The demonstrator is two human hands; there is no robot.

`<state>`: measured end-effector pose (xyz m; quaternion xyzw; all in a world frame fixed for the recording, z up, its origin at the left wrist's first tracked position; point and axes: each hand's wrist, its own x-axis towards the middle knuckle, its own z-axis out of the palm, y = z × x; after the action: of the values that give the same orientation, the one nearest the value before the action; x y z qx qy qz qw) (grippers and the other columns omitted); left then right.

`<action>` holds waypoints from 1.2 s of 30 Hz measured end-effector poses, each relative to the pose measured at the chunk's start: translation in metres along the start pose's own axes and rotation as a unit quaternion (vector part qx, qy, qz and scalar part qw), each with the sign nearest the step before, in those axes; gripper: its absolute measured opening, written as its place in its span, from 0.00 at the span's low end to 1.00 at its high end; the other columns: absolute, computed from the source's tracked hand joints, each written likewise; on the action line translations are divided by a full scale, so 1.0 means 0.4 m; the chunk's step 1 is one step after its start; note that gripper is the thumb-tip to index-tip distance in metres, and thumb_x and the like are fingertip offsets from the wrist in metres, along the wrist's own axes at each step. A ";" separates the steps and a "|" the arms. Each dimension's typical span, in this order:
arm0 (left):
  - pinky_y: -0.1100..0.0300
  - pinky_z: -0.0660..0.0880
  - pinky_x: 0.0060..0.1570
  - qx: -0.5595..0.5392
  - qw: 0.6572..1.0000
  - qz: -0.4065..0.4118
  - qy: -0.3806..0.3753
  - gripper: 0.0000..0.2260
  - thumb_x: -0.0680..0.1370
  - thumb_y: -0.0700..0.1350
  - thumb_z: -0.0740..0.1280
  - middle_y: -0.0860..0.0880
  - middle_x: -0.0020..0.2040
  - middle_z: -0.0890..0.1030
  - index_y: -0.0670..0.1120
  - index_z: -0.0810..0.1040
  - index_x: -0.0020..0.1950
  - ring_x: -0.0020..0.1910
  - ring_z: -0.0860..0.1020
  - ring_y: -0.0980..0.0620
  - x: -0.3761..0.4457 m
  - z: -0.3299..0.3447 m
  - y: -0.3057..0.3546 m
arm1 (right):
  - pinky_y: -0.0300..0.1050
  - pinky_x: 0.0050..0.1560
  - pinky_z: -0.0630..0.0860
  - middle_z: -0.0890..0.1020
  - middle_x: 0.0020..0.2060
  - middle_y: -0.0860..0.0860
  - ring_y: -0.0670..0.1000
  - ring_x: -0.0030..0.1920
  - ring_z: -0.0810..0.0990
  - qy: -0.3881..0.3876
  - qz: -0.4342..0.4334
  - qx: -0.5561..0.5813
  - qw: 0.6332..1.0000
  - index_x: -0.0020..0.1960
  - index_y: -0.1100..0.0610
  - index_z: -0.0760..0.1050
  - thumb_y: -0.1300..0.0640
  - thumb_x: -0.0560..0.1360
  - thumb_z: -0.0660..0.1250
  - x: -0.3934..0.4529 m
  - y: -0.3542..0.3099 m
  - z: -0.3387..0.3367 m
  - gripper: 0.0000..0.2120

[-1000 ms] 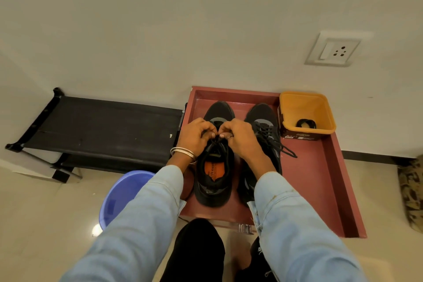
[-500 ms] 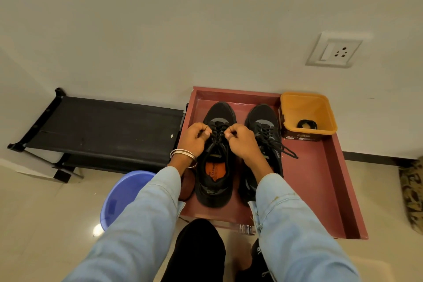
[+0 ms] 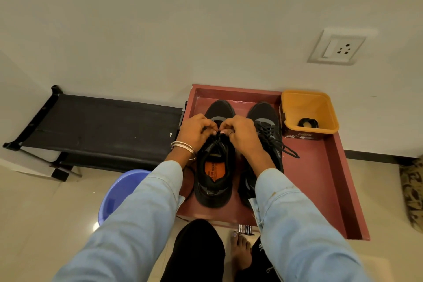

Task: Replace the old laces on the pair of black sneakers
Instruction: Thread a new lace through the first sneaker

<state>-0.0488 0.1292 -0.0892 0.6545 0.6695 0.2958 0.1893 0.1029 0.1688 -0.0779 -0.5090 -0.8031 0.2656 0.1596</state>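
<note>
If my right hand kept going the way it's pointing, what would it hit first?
Your right hand points left across the sneaker, so it would most likely meet your left hand first; their fingertips look nearly touching already.

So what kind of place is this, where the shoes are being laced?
Most likely a room in a home, at floor level by a wall. Pointers: the glossy tiled floor, a wall socket, and a red tray on the floor holding the sneakers, beside a low black bench.
</note>
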 end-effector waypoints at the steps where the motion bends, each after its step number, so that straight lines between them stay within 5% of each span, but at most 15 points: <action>1: 0.77 0.64 0.41 0.008 1.000 0.007 0.005 0.06 0.73 0.35 0.68 0.46 0.45 0.78 0.42 0.84 0.46 0.43 0.73 0.55 -0.003 0.007 -0.002 | 0.48 0.50 0.76 0.80 0.47 0.56 0.55 0.48 0.78 0.001 -0.001 -0.010 1.000 0.50 0.59 0.82 0.66 0.75 0.66 0.001 0.000 0.004 0.07; 5: 0.58 0.71 0.44 0.027 1.000 0.006 -0.004 0.06 0.76 0.33 0.62 0.43 0.46 0.75 0.38 0.79 0.46 0.41 0.71 0.52 -0.005 0.036 -0.008 | 0.50 0.45 0.73 0.75 0.44 0.54 0.55 0.45 0.74 0.011 -0.007 -0.011 1.000 0.45 0.62 0.77 0.71 0.73 0.61 -0.004 -0.004 0.024 0.09; 9: 0.65 0.66 0.46 -0.078 0.994 -0.079 0.011 0.06 0.78 0.34 0.60 0.46 0.45 0.73 0.41 0.74 0.43 0.44 0.71 0.51 -0.010 0.039 -0.012 | 0.42 0.43 0.66 0.75 0.43 0.54 0.54 0.44 0.74 0.053 0.068 0.106 0.991 0.43 0.65 0.73 0.73 0.72 0.58 -0.026 0.001 0.045 0.07; 13: 0.60 0.72 0.48 -0.195 0.966 -0.167 0.008 0.05 0.80 0.36 0.60 0.49 0.43 0.74 0.42 0.74 0.46 0.42 0.73 0.53 -0.014 0.035 0.001 | 0.42 0.45 0.68 0.78 0.47 0.54 0.52 0.47 0.75 0.030 0.132 0.165 0.977 0.48 0.64 0.75 0.67 0.77 0.60 -0.022 0.001 0.034 0.06; 15: 0.66 0.73 0.42 -0.229 0.955 -0.189 0.011 0.05 0.79 0.36 0.61 0.51 0.40 0.75 0.42 0.76 0.48 0.38 0.73 0.58 -0.013 0.020 0.009 | 0.45 0.45 0.73 0.79 0.45 0.52 0.51 0.46 0.78 0.021 0.144 0.195 0.970 0.48 0.60 0.76 0.65 0.78 0.61 -0.012 0.009 0.021 0.06; 18: 0.62 0.78 0.45 -0.192 0.967 -0.160 0.046 0.06 0.77 0.35 0.65 0.52 0.41 0.80 0.43 0.81 0.47 0.37 0.77 0.60 -0.007 0.004 0.000 | 0.49 0.49 0.80 0.82 0.41 0.53 0.52 0.44 0.81 0.062 0.116 0.207 0.969 0.48 0.58 0.79 0.67 0.77 0.62 -0.002 0.014 0.003 0.08; 23: 0.58 0.75 0.50 -0.039 0.997 -0.067 0.008 0.06 0.73 0.38 0.71 0.47 0.47 0.80 0.45 0.84 0.48 0.44 0.76 0.52 0.010 -0.003 0.001 | 0.44 0.49 0.75 0.80 0.46 0.56 0.51 0.45 0.78 0.035 0.013 0.030 0.999 0.50 0.58 0.82 0.67 0.75 0.66 0.015 0.007 0.010 0.09; 29: 0.65 0.59 0.36 0.098 0.995 0.006 -0.015 0.07 0.77 0.39 0.64 0.46 0.48 0.77 0.43 0.80 0.51 0.45 0.75 0.48 0.026 0.006 0.010 | 0.44 0.41 0.66 0.76 0.48 0.56 0.57 0.47 0.75 0.021 -0.017 -0.069 0.997 0.51 0.59 0.79 0.68 0.75 0.62 0.021 0.000 0.015 0.10; 36: 0.73 0.67 0.40 -0.101 0.984 -0.124 0.082 0.05 0.76 0.34 0.63 0.49 0.43 0.79 0.40 0.78 0.45 0.42 0.75 0.54 -0.005 0.035 0.003 | 0.41 0.48 0.66 0.76 0.51 0.56 0.52 0.49 0.73 0.045 0.114 0.131 0.984 0.49 0.65 0.75 0.69 0.77 0.58 -0.002 0.006 0.043 0.07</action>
<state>-0.0387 0.1293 -0.0994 0.5172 0.7258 0.3886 0.2340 0.0958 0.1641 -0.0933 -0.5834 -0.6898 0.3620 0.2297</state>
